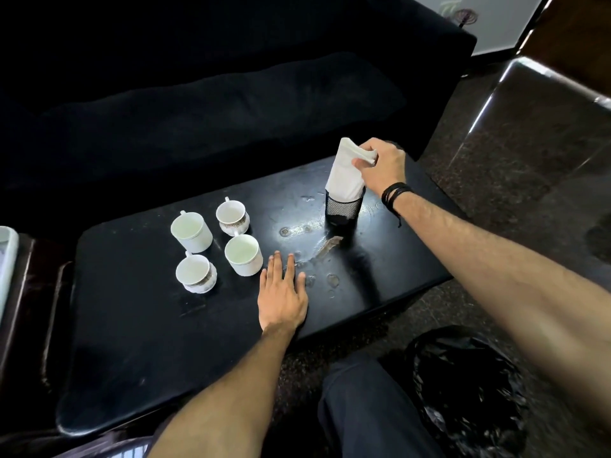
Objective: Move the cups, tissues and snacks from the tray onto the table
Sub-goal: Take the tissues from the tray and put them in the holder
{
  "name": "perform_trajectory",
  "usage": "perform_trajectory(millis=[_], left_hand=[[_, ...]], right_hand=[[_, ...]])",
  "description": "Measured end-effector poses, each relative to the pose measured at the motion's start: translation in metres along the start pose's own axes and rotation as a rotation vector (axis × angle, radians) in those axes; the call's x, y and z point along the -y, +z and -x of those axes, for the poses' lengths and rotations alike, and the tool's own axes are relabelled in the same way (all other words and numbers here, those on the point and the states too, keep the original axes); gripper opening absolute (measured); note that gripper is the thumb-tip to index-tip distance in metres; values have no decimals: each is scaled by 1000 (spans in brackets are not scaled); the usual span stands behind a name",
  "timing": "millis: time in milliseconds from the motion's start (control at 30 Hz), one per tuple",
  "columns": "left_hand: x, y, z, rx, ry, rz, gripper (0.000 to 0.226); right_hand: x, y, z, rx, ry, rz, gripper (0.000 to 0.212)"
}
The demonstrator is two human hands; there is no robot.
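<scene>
Several white cups stand grouped on the black table (pixel 139 325): two plain ones (pixel 191 231) (pixel 243 254) and two with a patterned band (pixel 232 216) (pixel 195 273). My left hand (pixel 282 294) lies flat on the table, fingers apart, just right of the cups and holding nothing. At the table's far right stands a black mesh holder (pixel 344 209) with white tissues (pixel 345 175) sticking up out of it. My right hand (pixel 382 166) pinches the top of the tissues. A pale tray edge (pixel 6 259) shows at the far left. No snacks are visible.
A black sofa (pixel 215 104) runs behind the table. A dark glossy chair (pixel 535 104) stands at the right. A black plastic bag (pixel 463 385) lies on the floor beside my leg (pixel 370 414). The table has worn, shiny patches near its middle.
</scene>
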State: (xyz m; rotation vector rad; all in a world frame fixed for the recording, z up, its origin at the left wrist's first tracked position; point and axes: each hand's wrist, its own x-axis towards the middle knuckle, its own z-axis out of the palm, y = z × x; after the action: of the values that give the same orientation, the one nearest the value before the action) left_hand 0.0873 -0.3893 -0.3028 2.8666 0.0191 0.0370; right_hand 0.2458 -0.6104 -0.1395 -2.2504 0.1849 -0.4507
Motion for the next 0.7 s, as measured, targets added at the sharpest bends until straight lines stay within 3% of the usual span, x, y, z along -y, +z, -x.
perform_trajectory(millis=[200, 400, 533, 600, 700], left_hand=[[0, 0, 1, -1, -1, 6, 58], [0, -1, 0, 2, 1, 7, 59], [0, -1, 0, 0, -2, 3, 60], [-1, -1, 0, 1, -4, 4, 60], [0, -1, 0, 1, -5, -11, 60]], right_hand=[[-6, -6, -7, 107, -65, 90, 12], [-11, 9, -2, 151, 2, 128, 18], [-15, 22, 10, 173, 40, 228, 35], [-16, 24, 17, 132, -36, 321, 50], [-14, 24, 19, -22, -305, 439, 70]])
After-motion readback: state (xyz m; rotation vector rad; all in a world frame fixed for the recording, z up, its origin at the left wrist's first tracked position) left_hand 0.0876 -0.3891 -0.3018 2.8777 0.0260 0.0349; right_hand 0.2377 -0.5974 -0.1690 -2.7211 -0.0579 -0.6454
